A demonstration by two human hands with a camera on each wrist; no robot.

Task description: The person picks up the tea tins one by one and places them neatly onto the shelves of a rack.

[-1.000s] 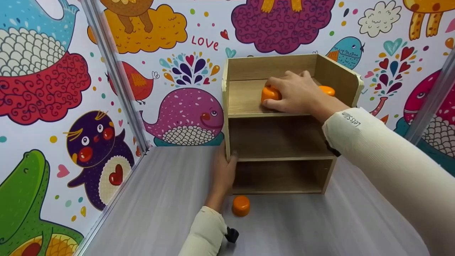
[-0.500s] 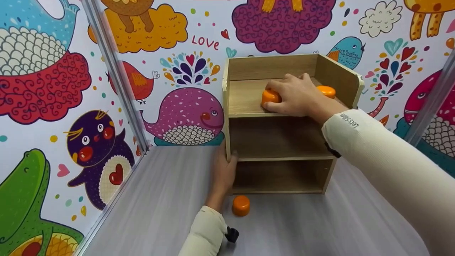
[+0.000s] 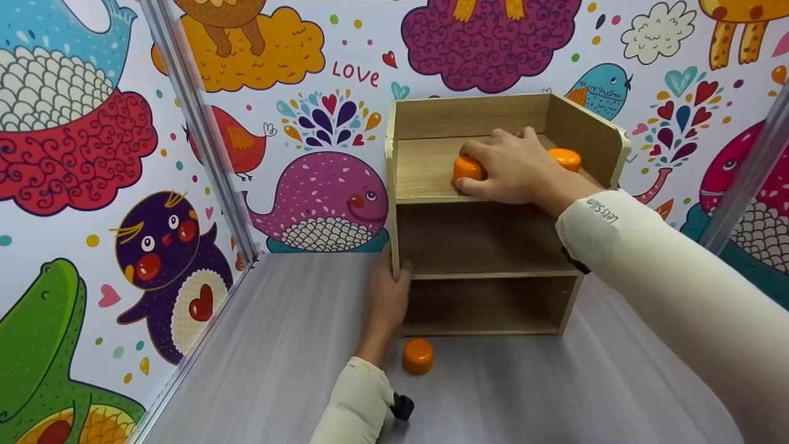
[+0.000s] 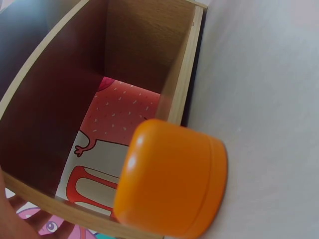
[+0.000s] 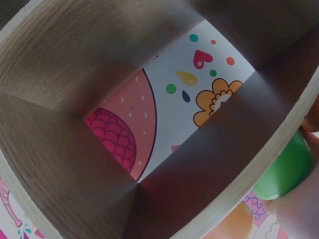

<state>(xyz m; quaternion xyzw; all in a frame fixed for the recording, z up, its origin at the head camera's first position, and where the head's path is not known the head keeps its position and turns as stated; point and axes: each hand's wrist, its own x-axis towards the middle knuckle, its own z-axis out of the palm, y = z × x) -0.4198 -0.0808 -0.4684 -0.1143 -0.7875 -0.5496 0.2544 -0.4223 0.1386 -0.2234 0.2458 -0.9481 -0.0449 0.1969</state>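
A three-level wooden desktop shelf [image 3: 487,276] stands on the grey table. My left hand [image 3: 388,299] holds its left side panel, thumb at the front edge; in the left wrist view, fingers [image 4: 12,221] show outside the panel. On the top level my right hand [image 3: 511,166] grips an orange rounded cylinder [image 3: 468,168] between thumb and fingers. Partly visible under that hand in the right wrist view is a smooth green object [image 5: 286,169], hidden in the head view. Another orange rounded piece [image 3: 565,159] sits to its right. A separate orange cylinder [image 3: 418,357] stands before the shelf.
The shelf's right side panel [image 3: 588,135] rises beside the right wrist. Behind stands a wall with cartoon animals [image 3: 333,203], and a metal post [image 3: 203,135] runs up at the left corner. Grey tabletop [image 3: 296,345] spreads around the shelf.
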